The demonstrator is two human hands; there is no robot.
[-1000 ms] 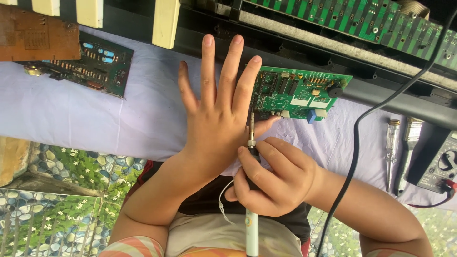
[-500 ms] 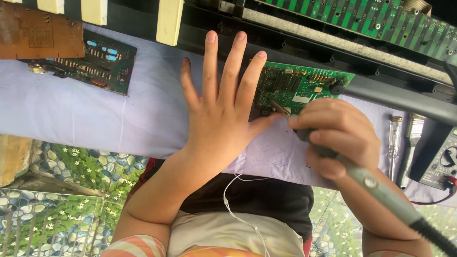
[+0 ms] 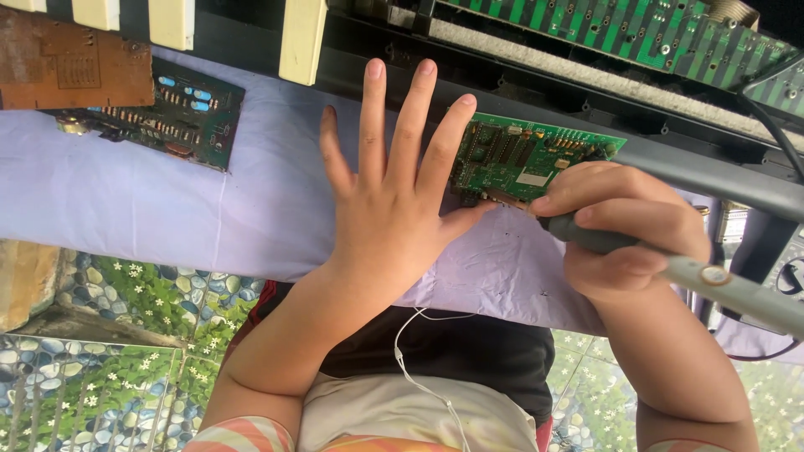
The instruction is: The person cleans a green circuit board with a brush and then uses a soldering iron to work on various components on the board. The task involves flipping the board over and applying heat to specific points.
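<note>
A small green circuit board (image 3: 536, 159) lies on a pale lilac cloth (image 3: 167, 209) over my lap. My left hand (image 3: 394, 201) rests flat on the cloth with fingers spread, its thumb and forefinger touching the board's left edge. My right hand (image 3: 620, 230) grips a soldering iron (image 3: 712, 280) with a grey and white handle. The iron's tip is hidden behind my fingers at the board's near edge.
A second green circuit board (image 3: 180, 117) and a brown board (image 3: 75, 71) lie at the far left. A dark keyboard chassis (image 3: 536, 67) with cream keys and long green boards runs along the top. A black cable (image 3: 770, 125) and a multimeter (image 3: 787, 272) sit at the right.
My right hand has swung the soldering iron from upright near my left wrist over to the right, bringing its tip to the green board's near edge. My left hand stayed flat.
</note>
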